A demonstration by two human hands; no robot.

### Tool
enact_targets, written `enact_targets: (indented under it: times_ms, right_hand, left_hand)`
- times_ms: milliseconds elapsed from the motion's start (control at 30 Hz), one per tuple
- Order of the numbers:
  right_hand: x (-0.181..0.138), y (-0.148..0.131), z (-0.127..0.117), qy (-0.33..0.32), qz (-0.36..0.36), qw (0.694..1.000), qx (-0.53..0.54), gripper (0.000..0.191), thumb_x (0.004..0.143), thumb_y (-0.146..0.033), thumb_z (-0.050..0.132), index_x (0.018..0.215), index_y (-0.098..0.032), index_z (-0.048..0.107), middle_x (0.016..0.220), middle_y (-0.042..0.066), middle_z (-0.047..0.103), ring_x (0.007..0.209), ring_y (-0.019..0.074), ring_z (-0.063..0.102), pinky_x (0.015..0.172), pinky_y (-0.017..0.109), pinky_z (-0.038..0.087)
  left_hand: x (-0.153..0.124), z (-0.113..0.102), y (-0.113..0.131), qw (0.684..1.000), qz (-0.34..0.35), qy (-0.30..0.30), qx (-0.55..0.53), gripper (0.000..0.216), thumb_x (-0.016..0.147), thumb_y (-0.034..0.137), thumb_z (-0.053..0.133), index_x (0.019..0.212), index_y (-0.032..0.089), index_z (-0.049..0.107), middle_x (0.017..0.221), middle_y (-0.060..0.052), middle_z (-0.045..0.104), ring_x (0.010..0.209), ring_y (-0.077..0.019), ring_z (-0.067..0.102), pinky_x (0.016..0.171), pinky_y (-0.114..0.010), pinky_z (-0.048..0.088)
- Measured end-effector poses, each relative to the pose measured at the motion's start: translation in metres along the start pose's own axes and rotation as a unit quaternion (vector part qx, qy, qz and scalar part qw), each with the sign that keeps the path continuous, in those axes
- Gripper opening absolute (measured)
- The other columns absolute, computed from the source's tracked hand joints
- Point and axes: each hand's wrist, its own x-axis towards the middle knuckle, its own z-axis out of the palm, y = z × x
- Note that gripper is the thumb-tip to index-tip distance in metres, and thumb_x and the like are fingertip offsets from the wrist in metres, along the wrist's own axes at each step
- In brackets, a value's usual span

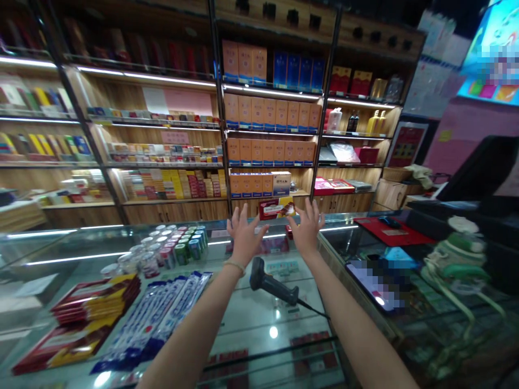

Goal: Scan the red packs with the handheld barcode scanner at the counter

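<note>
Centrally, a red and yellow box (277,208) sits at the far edge of the glass counter (251,324), below the back shelves, and it shows between the two outstretched hands. Left hand (244,236): open, fingers spread, palm turned toward the box, empty; a thin bracelet (235,265) circles the wrist. Right hand (307,227): likewise open and spread, empty, its fingertips level with the right end of the box. Whether either hand touches the box cannot be told; neither is closed on it, so the box reads as flanked but not gripped, and it rests where it stands. Near the forearms a black scanner (272,283) lies on the glass, its cord running right. To the left stand small cans (174,246), with long blue packets (162,313) and red and yellow packets (97,297) nearer. To the right lie a phone (377,286) and, farther off, a red mat (395,232). Orange boxes (270,113) fill the lit shelves at the far middle.
</note>
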Motion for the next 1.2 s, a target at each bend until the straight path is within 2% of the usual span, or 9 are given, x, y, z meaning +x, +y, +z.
enact_targets:
  times_ms: [200,400,600,800,933,1100,1200]
  right_hand:
    - [-0.024,-0.023,0.002,0.010,0.000,0.998,0.055,0.032,0.100,-0.037,0.052,0.123,-0.022,0.068,0.167,0.013,0.040,0.158,0.0289,0.023,0.123,0.060,0.017]
    - [-0.043,-0.033,0.013,-0.018,0.014,0.997,0.073,0.033,0.099,-0.040,0.053,0.121,-0.021,0.068,0.163,0.016,0.044,0.157,0.0296,0.024,0.123,0.060,0.019]
    - [-0.054,-0.029,0.030,-0.040,0.045,0.992,0.113,0.036,0.097,-0.041,0.053,0.124,-0.022,0.067,0.165,0.014,0.043,0.157,0.0295,0.025,0.124,0.056,0.019]
    - [-0.058,-0.025,0.038,-0.080,0.121,0.971,0.192,0.037,0.097,-0.047,0.050,0.115,-0.022,0.070,0.162,0.013,0.048,0.154,0.0294,0.031,0.123,0.054,0.025]
    - [-0.062,-0.024,0.035,-0.116,0.125,0.967,0.191,0.037,0.098,-0.050,0.049,0.104,-0.023,0.075,0.160,0.011,0.051,0.153,0.0317,0.030,0.123,0.058,0.020]
    - [-0.068,-0.019,0.034,-0.109,0.128,0.961,0.218,0.038,0.098,-0.053,0.051,0.096,-0.024,0.075,0.159,0.009,0.053,0.152,0.0311,0.034,0.124,0.056,0.023]
    - [-0.071,-0.015,0.037,-0.102,0.132,0.958,0.231,0.043,0.099,-0.056,0.046,0.096,-0.023,0.074,0.160,0.011,0.051,0.152,0.0295,0.035,0.124,0.052,0.027]
  left_hand:
    - [-0.018,-0.024,-0.011,0.995,-0.084,0.053,-0.030,0.030,0.095,0.054,0.063,0.107,0.036,0.082,0.168,0.000,0.040,0.160,-0.0350,0.020,0.126,-0.066,0.015]
    - [-0.030,-0.022,-0.026,0.991,-0.108,0.064,-0.037,0.033,0.098,0.054,0.057,0.101,0.033,0.083,0.165,0.001,0.045,0.158,-0.0344,0.024,0.126,-0.064,0.017]
    - [-0.035,-0.011,-0.037,0.991,-0.117,0.055,-0.036,0.030,0.098,0.051,0.058,0.103,0.034,0.083,0.166,0.002,0.043,0.158,-0.0343,0.024,0.126,-0.063,0.018]
    - [-0.041,-0.006,-0.041,0.992,-0.120,0.015,-0.022,0.030,0.097,0.050,0.060,0.106,0.033,0.083,0.166,-0.001,0.043,0.158,-0.0354,0.022,0.125,-0.063,0.019]
    - [-0.049,-0.004,-0.044,0.994,-0.111,0.004,-0.021,0.029,0.097,0.050,0.060,0.105,0.034,0.083,0.167,0.001,0.042,0.158,-0.0357,0.022,0.126,-0.064,0.016]
    - [-0.055,-0.003,-0.045,0.995,-0.097,-0.005,-0.011,0.029,0.097,0.050,0.060,0.105,0.035,0.082,0.168,0.001,0.040,0.159,-0.0349,0.022,0.127,-0.064,0.014]
    - [-0.056,-0.002,-0.047,0.996,-0.090,-0.011,0.022,0.036,0.094,0.054,0.064,0.122,0.035,0.077,0.170,-0.002,0.035,0.159,-0.0366,0.020,0.128,-0.064,0.011]
